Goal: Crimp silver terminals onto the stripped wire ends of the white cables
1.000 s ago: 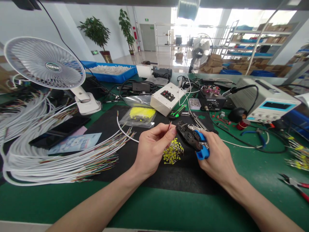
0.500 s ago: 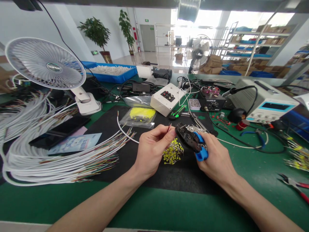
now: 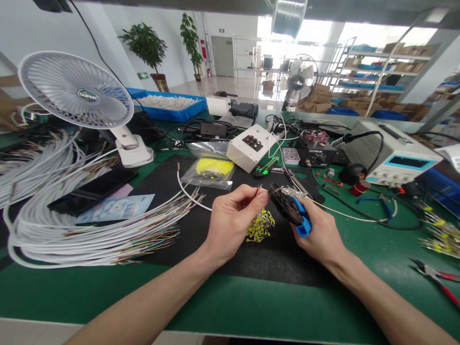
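Observation:
My left hand [image 3: 232,223] is closed in a pinch on the end of a white cable [image 3: 192,197], whose thin coloured wires [image 3: 258,189] stick up past the fingertips. Wrapped round blue handles, my right hand [image 3: 321,230] holds a crimping tool [image 3: 287,203]. Its black jaws lie just right of the left fingertips, and I cannot tell whether they touch the wires. Below the hands, a pile of small yellow-sleeved terminals [image 3: 260,227] rests on the black mat [image 3: 276,266]. Behind the crimper lies a heap of bare silvery terminals [image 3: 293,191], partly hidden.
Bundled white cables [image 3: 89,244] cover the left side, near a phone [image 3: 91,191] and a white fan [image 3: 77,91]. A bag of yellow sleeves [image 3: 213,167] and a switch box [image 3: 249,148] stand ahead. Red-handled cutters [image 3: 436,275] lie right, with a power supply [image 3: 395,148] behind.
The camera view has shifted slightly. The crimping tool has turned a little in my right hand, and its handles look closer together. My left hand keeps its pinch on the cable.

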Demonstrator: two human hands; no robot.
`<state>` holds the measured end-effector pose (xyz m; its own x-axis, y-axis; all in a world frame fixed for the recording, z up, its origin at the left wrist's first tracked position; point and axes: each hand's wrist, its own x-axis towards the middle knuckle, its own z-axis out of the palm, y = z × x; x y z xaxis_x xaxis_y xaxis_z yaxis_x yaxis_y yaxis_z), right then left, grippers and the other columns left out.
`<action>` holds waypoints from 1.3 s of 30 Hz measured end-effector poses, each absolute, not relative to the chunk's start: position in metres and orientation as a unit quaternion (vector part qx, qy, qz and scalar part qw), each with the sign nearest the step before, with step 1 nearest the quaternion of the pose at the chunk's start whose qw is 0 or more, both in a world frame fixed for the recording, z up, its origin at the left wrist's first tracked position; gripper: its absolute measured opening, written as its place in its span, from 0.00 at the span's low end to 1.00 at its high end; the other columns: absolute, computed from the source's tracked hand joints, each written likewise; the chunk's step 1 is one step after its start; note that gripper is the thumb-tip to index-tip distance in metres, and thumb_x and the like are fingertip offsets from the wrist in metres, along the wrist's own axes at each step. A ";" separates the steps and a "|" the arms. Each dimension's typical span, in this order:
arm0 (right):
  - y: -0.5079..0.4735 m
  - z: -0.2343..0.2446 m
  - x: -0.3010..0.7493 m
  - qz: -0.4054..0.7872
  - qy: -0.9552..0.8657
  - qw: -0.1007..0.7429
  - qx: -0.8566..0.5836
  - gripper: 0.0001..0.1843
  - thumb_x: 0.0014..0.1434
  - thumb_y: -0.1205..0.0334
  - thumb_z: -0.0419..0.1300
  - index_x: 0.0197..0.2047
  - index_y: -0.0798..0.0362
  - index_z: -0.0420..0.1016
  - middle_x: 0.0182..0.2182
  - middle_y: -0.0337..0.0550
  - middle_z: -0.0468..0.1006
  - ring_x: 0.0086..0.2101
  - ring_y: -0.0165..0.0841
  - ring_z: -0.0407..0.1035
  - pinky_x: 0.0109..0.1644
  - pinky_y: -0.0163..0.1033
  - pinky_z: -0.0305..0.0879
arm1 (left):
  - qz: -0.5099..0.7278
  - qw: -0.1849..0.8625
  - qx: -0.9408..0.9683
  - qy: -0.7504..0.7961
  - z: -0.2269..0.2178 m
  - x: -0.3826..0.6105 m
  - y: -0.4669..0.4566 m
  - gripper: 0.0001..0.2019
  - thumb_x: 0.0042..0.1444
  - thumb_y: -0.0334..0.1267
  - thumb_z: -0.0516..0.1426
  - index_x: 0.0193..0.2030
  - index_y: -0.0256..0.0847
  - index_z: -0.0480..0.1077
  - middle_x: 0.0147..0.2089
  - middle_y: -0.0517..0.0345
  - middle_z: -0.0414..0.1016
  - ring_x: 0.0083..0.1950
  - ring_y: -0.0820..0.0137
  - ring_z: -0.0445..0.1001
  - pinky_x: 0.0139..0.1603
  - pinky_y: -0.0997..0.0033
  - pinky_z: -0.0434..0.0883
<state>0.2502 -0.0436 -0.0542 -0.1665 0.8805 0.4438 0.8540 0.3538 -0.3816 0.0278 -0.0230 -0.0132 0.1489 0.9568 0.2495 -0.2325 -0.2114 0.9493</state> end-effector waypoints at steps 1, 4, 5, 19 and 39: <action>-0.043 -0.054 0.251 0.015 -0.764 0.307 -0.567 0.21 0.52 0.68 0.60 0.51 0.49 0.69 0.40 0.44 0.80 0.38 0.41 0.77 0.41 0.40 0.69 | 0.562 0.525 0.545 0.335 -0.012 0.028 -0.024 0.11 0.60 0.45 0.65 0.37 0.39 0.78 0.34 0.57 0.72 0.30 0.75 0.61 0.28 0.72 0.60; -0.039 -0.055 0.252 0.001 -0.764 0.309 -0.566 0.16 0.53 0.67 0.59 0.47 0.49 0.70 0.36 0.43 0.80 0.35 0.40 0.76 0.38 0.39 0.68 | 0.567 0.517 0.548 0.334 -0.011 0.028 -0.025 0.10 0.60 0.45 0.65 0.37 0.40 0.79 0.35 0.57 0.74 0.30 0.74 0.62 0.29 0.72 0.61; -0.038 -0.056 0.252 -0.003 -0.764 0.310 -0.566 0.15 0.54 0.67 0.59 0.46 0.49 0.70 0.36 0.43 0.80 0.34 0.40 0.76 0.38 0.39 0.67 | 0.569 0.517 0.547 0.330 -0.011 0.028 -0.025 0.10 0.60 0.45 0.65 0.37 0.40 0.79 0.35 0.57 0.74 0.30 0.75 0.62 0.29 0.72 0.61; -0.035 -0.049 0.257 -0.028 -0.785 0.348 -0.512 0.36 0.48 0.69 0.60 0.62 0.52 0.63 0.54 0.56 0.73 0.53 0.50 0.70 0.57 0.54 0.69 | 0.562 0.485 0.587 0.322 -0.010 0.024 -0.026 0.07 0.62 0.40 0.64 0.41 0.38 0.80 0.37 0.57 0.75 0.32 0.77 0.64 0.33 0.75 0.63; -0.041 -0.042 0.250 0.076 -0.760 0.403 -0.504 0.33 0.59 0.63 0.62 0.67 0.48 0.63 0.61 0.52 0.70 0.59 0.48 0.67 0.63 0.55 0.64 | 0.568 0.470 0.559 0.380 -0.014 0.027 -0.028 0.09 0.63 0.43 0.63 0.40 0.40 0.79 0.30 0.62 0.68 0.28 0.79 0.57 0.29 0.77 0.59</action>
<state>0.2500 -0.0406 -0.0418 -0.1673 0.8276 0.5358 0.7048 0.4804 -0.5219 0.0269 -0.0279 -0.0139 0.0651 0.9583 0.2781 -0.1097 -0.2701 0.9566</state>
